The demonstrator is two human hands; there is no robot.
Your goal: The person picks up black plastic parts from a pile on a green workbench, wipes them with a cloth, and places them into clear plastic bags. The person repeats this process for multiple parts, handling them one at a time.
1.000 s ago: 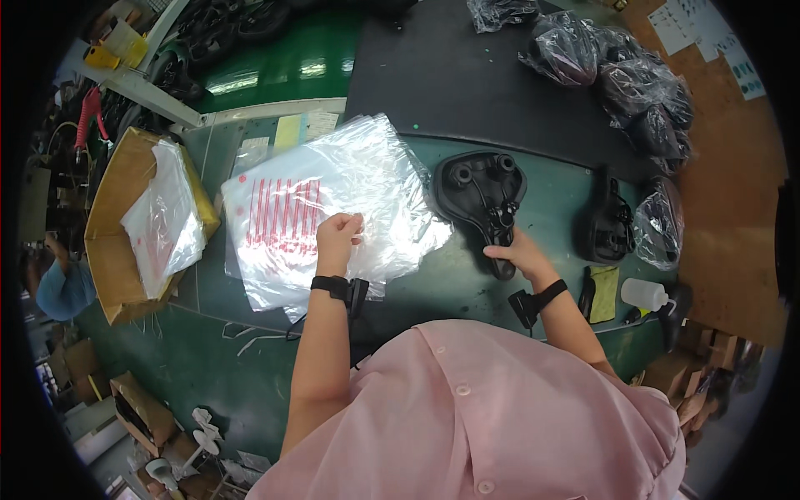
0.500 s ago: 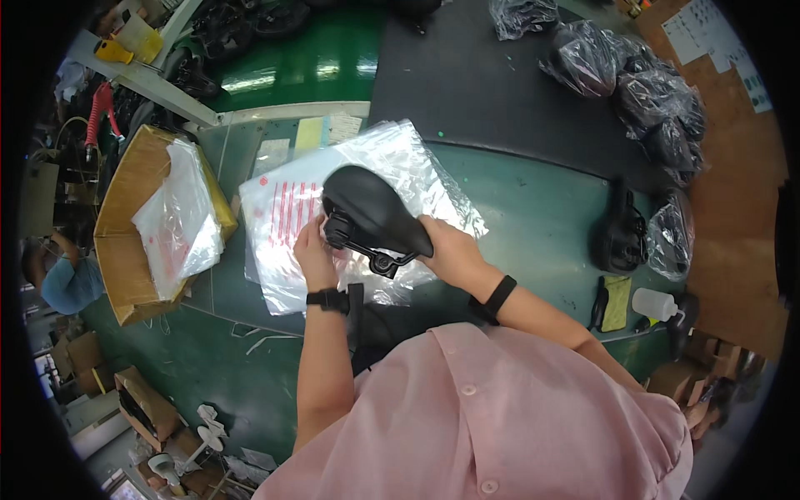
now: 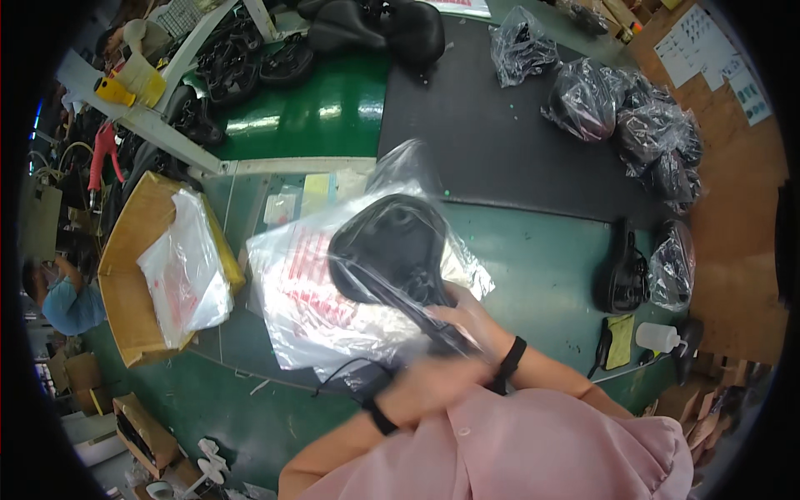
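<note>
A black bicycle saddle (image 3: 387, 250) sits inside a clear plastic bag (image 3: 407, 171), its wide end pointing away from me. My right hand (image 3: 473, 321) closes on the saddle's narrow end, with plastic around the fingers. Smeared by motion, my left hand (image 3: 442, 379) crosses just below the narrow end, close to my shirt; its fingers cannot be made out. Under the saddle lies a stack of clear bags (image 3: 287, 321) with red print, on the green table (image 3: 533, 250).
A cardboard box (image 3: 125, 292) of flat bags stands left. Bagged saddles (image 3: 583, 100) lie far right on a black mat (image 3: 475, 133). Nearer right are an unwrapped saddle (image 3: 621, 271), a white squeeze bottle (image 3: 658, 337) and a yellow-green cloth (image 3: 619, 342). More saddles (image 3: 367, 33) lie at the back.
The bare saddle is now inside a clear bag and has turned, its wide end facing away. My left hand has left the saddle's left side and swept toward my body and right.
</note>
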